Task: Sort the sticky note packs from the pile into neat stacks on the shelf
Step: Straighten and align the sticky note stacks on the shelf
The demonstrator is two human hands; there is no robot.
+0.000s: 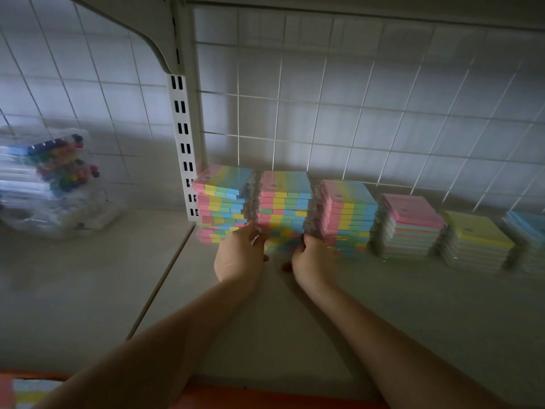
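Between the hands, a stack is being shown in pink, yellow, green and blue stripes, as are the stacks just left and right of them. Farther right, pink, yellow and blue tops are being displayed. Far left, multicoloured markers are being seen in clear packs.

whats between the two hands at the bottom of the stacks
In the head view, the lower part of the second stack sits between the left hand and the right hand, which press its two sides.
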